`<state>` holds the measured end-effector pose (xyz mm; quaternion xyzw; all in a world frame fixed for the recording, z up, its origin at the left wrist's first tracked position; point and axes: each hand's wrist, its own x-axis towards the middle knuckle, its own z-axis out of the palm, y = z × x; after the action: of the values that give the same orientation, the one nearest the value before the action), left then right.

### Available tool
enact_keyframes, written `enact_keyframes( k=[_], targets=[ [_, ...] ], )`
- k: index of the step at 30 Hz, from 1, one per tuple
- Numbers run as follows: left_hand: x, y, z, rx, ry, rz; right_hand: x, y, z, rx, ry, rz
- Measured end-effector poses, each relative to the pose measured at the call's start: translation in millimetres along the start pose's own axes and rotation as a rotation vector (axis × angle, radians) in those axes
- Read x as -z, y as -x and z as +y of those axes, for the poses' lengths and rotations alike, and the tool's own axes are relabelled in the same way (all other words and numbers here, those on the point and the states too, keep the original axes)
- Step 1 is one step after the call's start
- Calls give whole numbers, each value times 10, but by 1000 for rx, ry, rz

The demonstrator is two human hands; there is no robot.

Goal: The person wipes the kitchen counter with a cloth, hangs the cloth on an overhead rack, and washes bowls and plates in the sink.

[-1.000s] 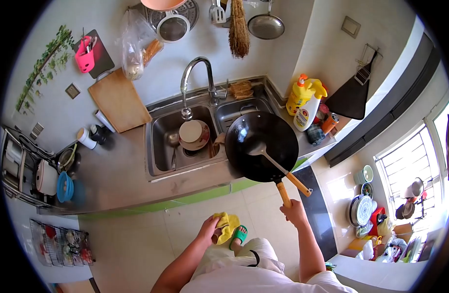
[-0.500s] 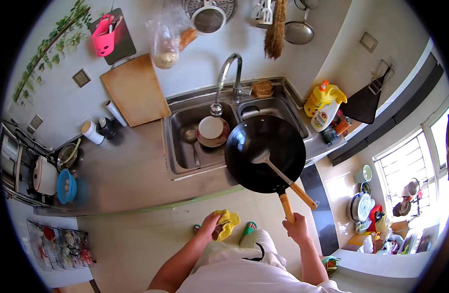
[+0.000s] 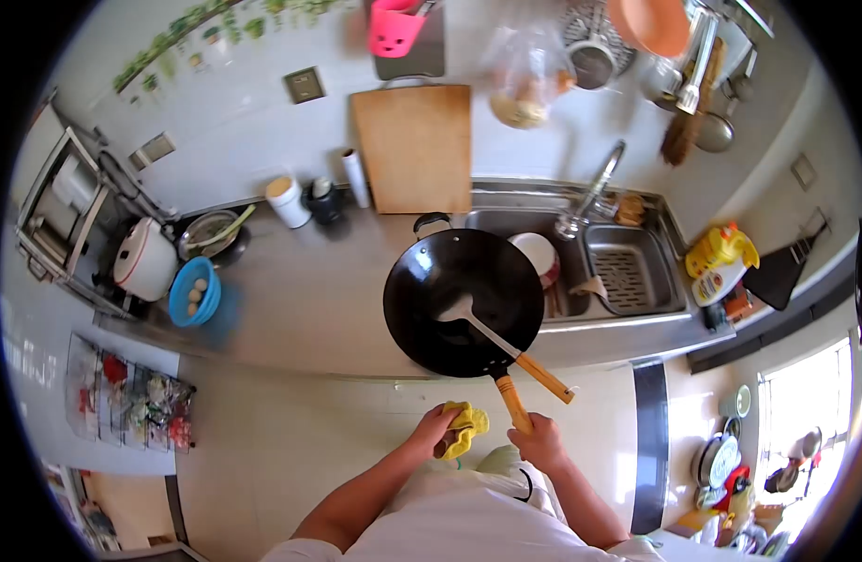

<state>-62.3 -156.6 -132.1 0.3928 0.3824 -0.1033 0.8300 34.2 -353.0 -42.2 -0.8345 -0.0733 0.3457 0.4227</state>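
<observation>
My right hand (image 3: 541,443) grips the wooden handle of a black wok (image 3: 422,318), which I hold out level in front of the counter edge. A metal spatula (image 3: 492,335) with a wooden grip lies in the wok, its end sticking out over the rim beside the wok handle. Bunched in my left hand (image 3: 431,433) is a yellow cloth (image 3: 467,429), low in front of my body; something dark shows under it that I cannot make out. The wok covers part of the sink's left edge.
Behind the wok, a double sink (image 3: 670,317) holds a white bowl (image 3: 536,255) under the faucet (image 3: 595,192). A cutting board (image 3: 414,150) leans on the wall. Further left stand a white canister (image 3: 288,201), a blue basket (image 3: 195,292) of eggs and a rice cooker (image 3: 148,258).
My view and body have turned left. The wok, with the spatula in it, has moved from over the sink to the counter left of it. Both hands keep their hold.
</observation>
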Motion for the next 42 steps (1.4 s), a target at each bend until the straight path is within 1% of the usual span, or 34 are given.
enact_keyframes(
  k=[1,3,4,6,7,8,9,10,11,12,14,18,19,20,24,26,27,29,31,33,34,35,36,38,39,40,41,42],
  targets=[
    [146,28,24,-13,14,10,-153,-86,-76,13,11,-13],
    [374,63,21,-49,39,55,-406,-250,-230,124,111,-68],
    [447,124,48,-59,50,58,-492,-194,-570,64,93,-123],
    [581,247,80,-85,173,82,-801,-394,-664,65,141,-205],
    [666,277,60,-93,227,63,-963,-484,-707,72,148,-206],
    [739,292,26,-98,231,61,-1129,-565,-749,179,199,-160],
    [811,288,-22,-151,243,128,-1292,-639,-788,284,249,-114],
    [882,291,-64,-199,252,195,-1446,-705,-841,284,265,-120],
    [967,287,-93,-178,236,250,-1595,-768,-893,280,278,-124],
    [1034,309,-92,-170,233,246,-1728,-805,-951,272,277,-120],
    [1162,362,-103,-215,303,297,-1991,-867,-1050,364,256,-133],
    [1310,480,-75,-277,394,288,-2469,-918,-1234,381,251,-132],
    [1340,482,-78,-280,398,294,-2567,-920,-1279,358,162,-174],
    [1364,482,-92,-278,406,289,-2661,-922,-1323,334,74,-215],
    [1344,462,-83,-241,426,299,-3001,-1013,-1531,359,71,-259],
    [1407,315,-183,-241,412,296,-3044,-990,-1713,215,-24,-378],
    [1420,250,-222,-245,403,297,-3139,-1047,-1687,205,-31,-363],
    [1323,295,-118,-234,368,293,-3358,-1208,-1533,315,54,-343],
    [1322,251,-114,-223,336,284,-3423,-1202,-1522,315,31,-346],
    [1339,182,-88,-197,287,196,-3341,-1207,-1511,321,8,-352],
    [1258,168,-66,-183,277,184,-3279,-1188,-1507,393,25,-444],
    [1179,145,-32,-205,271,225,-3218,-1177,-1512,468,40,-535],
    [1097,131,38,-229,264,266,-3079,-1175,-1563,462,30,-518],
    [1060,40,100,-186,254,227,-2691,-1208,-1619,564,202,-774],
    [1025,-1,115,-148,258,200,-2594,-1271,-1502,556,194,-761],
    [951,-32,144,-138,249,193,-2526,-1350,-1327,677,236,-648],
    [865,-74,173,-166,306,191,-2443,-1431,-1148,794,281,-534],
    [779,-115,203,-194,364,191,-2190,-1428,-1112,741,273,-535]
  ],
)
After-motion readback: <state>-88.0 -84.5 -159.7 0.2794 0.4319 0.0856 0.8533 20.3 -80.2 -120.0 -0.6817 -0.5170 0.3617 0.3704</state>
